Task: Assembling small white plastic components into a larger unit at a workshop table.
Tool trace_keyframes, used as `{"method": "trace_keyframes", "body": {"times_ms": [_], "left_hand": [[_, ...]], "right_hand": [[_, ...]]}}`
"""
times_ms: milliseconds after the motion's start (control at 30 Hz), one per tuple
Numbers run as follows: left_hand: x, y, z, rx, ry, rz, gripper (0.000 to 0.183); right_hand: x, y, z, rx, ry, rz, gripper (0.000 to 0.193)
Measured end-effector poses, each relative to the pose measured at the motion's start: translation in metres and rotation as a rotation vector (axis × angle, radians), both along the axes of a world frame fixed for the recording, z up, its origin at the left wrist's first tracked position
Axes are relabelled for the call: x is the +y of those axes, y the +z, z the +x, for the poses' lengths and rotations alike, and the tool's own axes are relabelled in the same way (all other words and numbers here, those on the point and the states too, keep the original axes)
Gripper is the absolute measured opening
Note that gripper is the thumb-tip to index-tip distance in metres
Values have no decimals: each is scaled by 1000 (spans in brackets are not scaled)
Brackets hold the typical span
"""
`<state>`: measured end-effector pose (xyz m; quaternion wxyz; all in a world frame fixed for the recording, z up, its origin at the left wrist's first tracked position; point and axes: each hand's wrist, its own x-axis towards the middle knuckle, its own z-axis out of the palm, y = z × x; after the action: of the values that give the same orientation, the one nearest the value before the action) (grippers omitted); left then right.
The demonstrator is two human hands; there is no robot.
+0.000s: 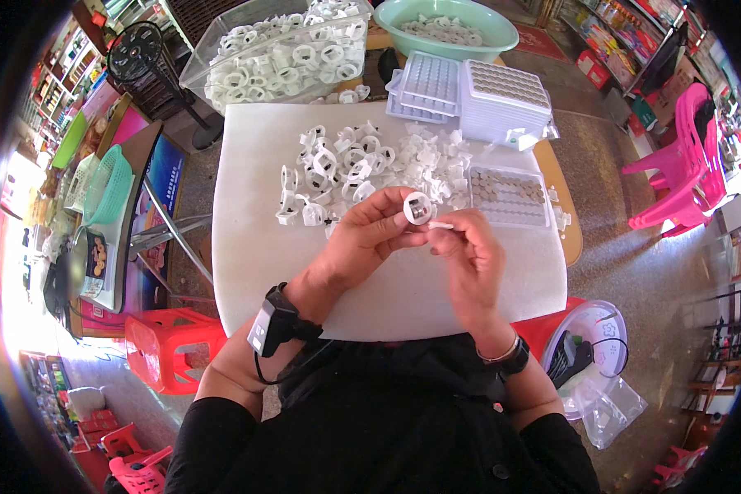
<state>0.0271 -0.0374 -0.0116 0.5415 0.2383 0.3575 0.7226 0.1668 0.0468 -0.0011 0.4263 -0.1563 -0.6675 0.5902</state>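
Between the thumb and fingers of my left hand (362, 235) is a round white plastic housing (418, 208), its dark, metallic-looking inside facing up. Close beside it, my right hand (473, 255) pinches a small flat white plastic piece (441, 225) by the housing's lower rim. Whether the two parts touch, I cannot tell. Just beyond my hands lies a heap of white ring-shaped parts (325, 165), with a pile of smaller white pieces (432, 165) to its right. A shallow clear tray (523, 216) partly filled with small grey discs sits right of that pile.
Behind the white-topped table (305, 272) stand a clear bin (193, 74) of ring parts and a green basin (502, 37). Stacked trays (502, 115) rise at the back right. Red stools (165, 350) flank the table; a pink chair (687, 165) stands to the right.
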Motion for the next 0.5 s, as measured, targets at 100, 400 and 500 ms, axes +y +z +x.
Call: {"method": "trace_keyframes", "body": {"times_ms": [100, 400, 500], "left_hand": [[-2, -5, -11, -147, -184, 107, 36], [-11, -4, -17, -163, -22, 17, 36], [-8, -3, -19, -176, -88, 49, 38]], "right_hand": [[14, 18, 19, -79, -123, 62, 12], [125, 0, 118, -350, -548, 51, 11], [135, -9, 137, -569, -589, 127, 17]]}}
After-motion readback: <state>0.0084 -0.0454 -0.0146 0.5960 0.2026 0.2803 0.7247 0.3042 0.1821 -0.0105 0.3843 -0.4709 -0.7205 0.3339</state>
